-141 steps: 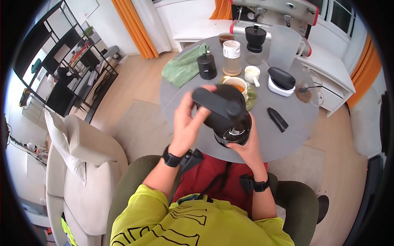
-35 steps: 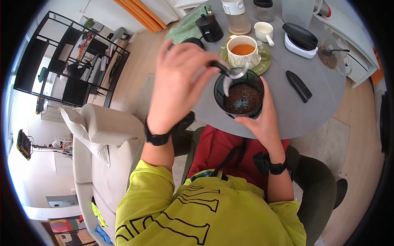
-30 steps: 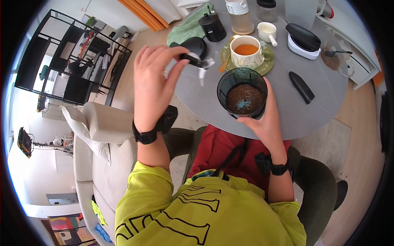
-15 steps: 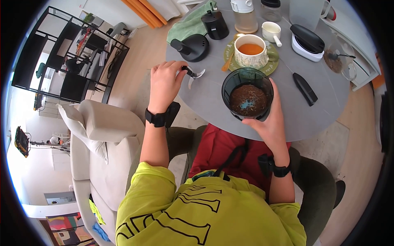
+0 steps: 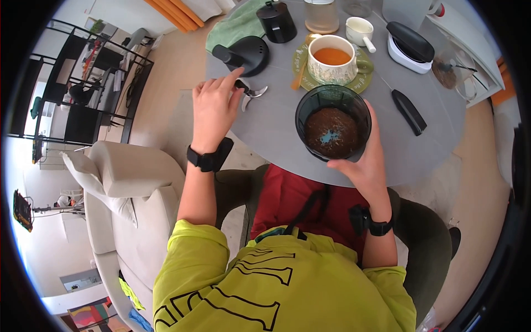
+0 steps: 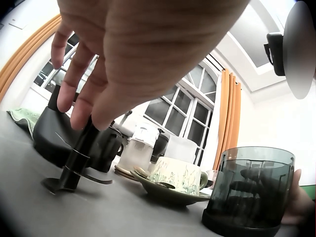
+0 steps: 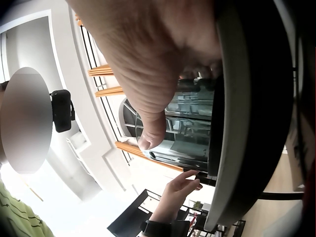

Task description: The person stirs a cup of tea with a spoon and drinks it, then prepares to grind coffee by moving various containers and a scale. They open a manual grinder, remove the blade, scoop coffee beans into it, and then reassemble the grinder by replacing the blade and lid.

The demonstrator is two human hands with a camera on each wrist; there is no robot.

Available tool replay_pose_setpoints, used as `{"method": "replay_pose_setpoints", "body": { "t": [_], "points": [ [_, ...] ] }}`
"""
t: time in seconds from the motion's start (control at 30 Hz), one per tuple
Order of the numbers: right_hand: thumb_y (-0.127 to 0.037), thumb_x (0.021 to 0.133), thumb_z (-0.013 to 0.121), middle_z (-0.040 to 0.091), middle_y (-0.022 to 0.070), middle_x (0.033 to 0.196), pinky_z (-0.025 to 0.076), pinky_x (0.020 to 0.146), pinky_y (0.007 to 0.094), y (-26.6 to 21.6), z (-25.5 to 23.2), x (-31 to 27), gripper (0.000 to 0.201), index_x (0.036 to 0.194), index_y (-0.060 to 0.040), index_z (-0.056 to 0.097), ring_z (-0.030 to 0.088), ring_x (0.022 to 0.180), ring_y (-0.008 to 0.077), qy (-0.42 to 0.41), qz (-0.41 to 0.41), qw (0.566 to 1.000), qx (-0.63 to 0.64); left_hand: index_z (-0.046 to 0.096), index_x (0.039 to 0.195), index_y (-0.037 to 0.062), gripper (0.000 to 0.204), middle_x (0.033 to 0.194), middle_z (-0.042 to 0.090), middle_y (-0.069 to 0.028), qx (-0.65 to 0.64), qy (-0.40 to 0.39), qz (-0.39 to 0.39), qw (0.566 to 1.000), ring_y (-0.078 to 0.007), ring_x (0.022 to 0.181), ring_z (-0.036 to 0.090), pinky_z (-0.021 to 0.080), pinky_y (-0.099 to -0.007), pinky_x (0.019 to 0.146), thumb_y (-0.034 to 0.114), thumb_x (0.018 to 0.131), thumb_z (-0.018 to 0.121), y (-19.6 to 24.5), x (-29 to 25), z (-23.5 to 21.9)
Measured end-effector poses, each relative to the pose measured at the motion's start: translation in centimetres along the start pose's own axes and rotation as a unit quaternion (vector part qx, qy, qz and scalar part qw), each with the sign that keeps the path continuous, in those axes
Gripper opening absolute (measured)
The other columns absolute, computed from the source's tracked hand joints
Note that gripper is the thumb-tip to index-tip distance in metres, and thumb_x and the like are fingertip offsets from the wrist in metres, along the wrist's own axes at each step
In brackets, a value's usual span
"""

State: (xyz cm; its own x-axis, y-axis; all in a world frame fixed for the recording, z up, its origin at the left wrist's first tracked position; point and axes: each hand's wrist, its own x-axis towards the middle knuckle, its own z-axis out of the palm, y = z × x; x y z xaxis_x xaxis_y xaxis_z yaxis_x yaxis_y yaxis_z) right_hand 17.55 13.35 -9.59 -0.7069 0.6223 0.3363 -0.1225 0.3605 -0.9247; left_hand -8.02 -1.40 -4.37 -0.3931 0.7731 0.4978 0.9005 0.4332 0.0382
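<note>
My left hand (image 5: 212, 113) is low over the table's left side, thumb and forefinger at the black shaft of a curved metal grinder blade (image 5: 254, 93). In the left wrist view the grinder blade (image 6: 69, 173) stands tilted with one wing down at the tabletop. My right hand (image 5: 368, 157) grips a dark see-through grinder cup (image 5: 298, 119), thumb on the near side; its other fingers are mostly hidden behind the wall. Inside the cup lie brown grounds (image 5: 345, 133) with a bluish patch in the middle. A black domed lid with a handle (image 5: 251, 55) rests just beyond my left hand.
Behind the cup, a patterned mug (image 5: 332, 72) of orange-brown liquid stands on a green saucer (image 5: 354, 87). A black wand (image 5: 409, 110) lies to the right. Further back are a black pot (image 5: 276, 22), a green cloth (image 5: 235, 27), a small white handled cup (image 5: 359, 30) and a scale (image 5: 409, 55).
My left hand first handled the black lidded part, later lifted the blade from above the cup, carried it left and lowered it to the table. My right hand keeps holding the cup.
</note>
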Motion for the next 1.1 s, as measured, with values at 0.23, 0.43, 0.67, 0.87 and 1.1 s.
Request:
{"method": "replay_pose_setpoints", "body": {
  "t": [0.23, 0.43, 0.67, 0.87, 1.1],
  "points": [
    [-0.029, 0.058, 0.091, 0.041, 0.0195, 0.142, 0.034, 0.109, 0.0405, 0.4, 0.1, -0.1, 0.117, 0.148, 0.0011, 0.022, 0.043, 0.131, 0.0309, -0.002, 0.004, 1.000, 0.000, 0.054, 0.134, 0.0158, 0.054, 0.086, 0.061, -0.0013, -0.024, -0.021, 0.010, 0.999, -0.0230, 0.084, 0.058, 0.040, -0.0369, 0.090, 0.009, 0.082, 0.069, -0.3, -2.5, -1.3],
    [-0.024, 0.057, 0.091, 0.036, 0.0189, 0.146, 0.031, 0.112, 0.0403, -1.7, -0.3, 0.1, 0.119, 0.149, -0.0010, 0.019, 0.037, 0.136, 0.0296, -0.025, 0.048, 0.998, -0.041, 0.052, 0.135, 0.0080, 0.062, 0.091, 0.061, -0.0089, -0.190, -0.058, -0.036, 0.979, -0.0249, 0.091, 0.059, 0.047, -0.0361, 0.085, -0.003, 0.076, 0.068, 2.2, -3.1, -4.0],
    [-0.017, 0.054, 0.093, 0.036, 0.0177, 0.146, 0.031, 0.112, 0.0409, -2.7, 0.8, -0.1, 0.122, 0.150, -0.0021, 0.018, 0.038, 0.135, 0.0280, 0.011, 0.091, 0.996, -0.018, 0.048, 0.135, 0.0044, 0.064, 0.125, 0.055, -0.0147, -0.469, -0.199, -0.007, 0.861, -0.0309, 0.115, 0.054, 0.045, -0.0396, 0.097, 0.001, 0.076, 0.073, 4.2, -5.3, -4.1],
    [-0.013, 0.055, 0.092, 0.040, 0.0175, 0.143, 0.037, 0.109, 0.0399, -3.2, 1.4, -0.3, 0.119, 0.148, -0.0009, 0.020, 0.043, 0.132, 0.0278, 0.037, 0.069, 0.994, -0.076, 0.043, 0.141, 0.0045, 0.073, 0.143, 0.043, -0.0138, -0.518, -0.241, -0.004, 0.821, -0.0283, 0.127, 0.049, 0.043, -0.0414, 0.103, 0.000, 0.075, 0.075, 3.6, -5.0, -4.3],
    [-0.015, 0.047, 0.096, 0.040, 0.0170, 0.142, 0.037, 0.109, 0.0394, -5.7, 1.8, -1.2, 0.124, 0.147, 0.0013, 0.023, 0.045, 0.129, 0.0268, 0.060, -0.006, 0.998, -0.014, 0.030, 0.149, 0.0063, 0.091, 0.151, 0.034, -0.0138, -0.559, -0.253, 0.001, 0.789, -0.0292, 0.137, 0.039, 0.036, -0.0439, 0.110, 0.000, 0.071, 0.077, 2.8, -5.0, -4.9]
  ]
}}
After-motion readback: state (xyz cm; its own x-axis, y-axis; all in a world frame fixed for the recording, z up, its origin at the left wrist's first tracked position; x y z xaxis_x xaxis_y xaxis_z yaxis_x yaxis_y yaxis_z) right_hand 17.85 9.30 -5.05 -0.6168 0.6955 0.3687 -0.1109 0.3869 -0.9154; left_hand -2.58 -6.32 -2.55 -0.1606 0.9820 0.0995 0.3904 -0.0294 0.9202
